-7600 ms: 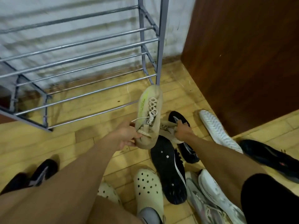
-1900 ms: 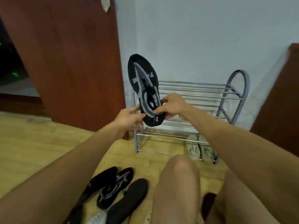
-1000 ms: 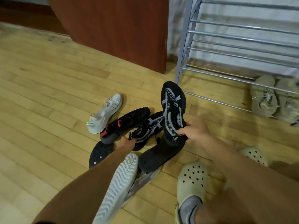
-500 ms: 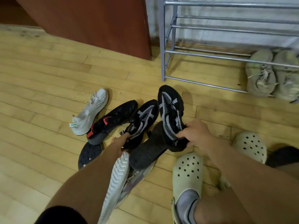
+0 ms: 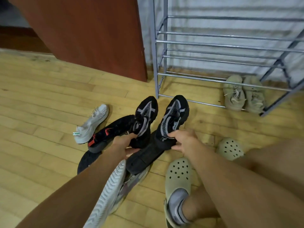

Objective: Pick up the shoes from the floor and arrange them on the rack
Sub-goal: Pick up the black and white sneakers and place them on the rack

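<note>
While both bare arms reach fwd and down, we note the left hand [image 5: 122, 143] gripping the heel of a black knit sneaker with grey stripes [image 5: 145, 115]. The right hand [image 5: 184, 139] is clamped on the heel of its black-and-grey twin [image 5: 174, 118]. Hands are apart. Shoes are side by side, not touching, toes aimed at the grey metal tube rack [image 5: 156, 55], above a pile of dark shoes [image 5: 108, 130] on the wooden plank floor [image 5: 41, 112]. A beige lace-up pair [image 5: 235, 96] sits at the rack's bottom tier, R end.
</note>
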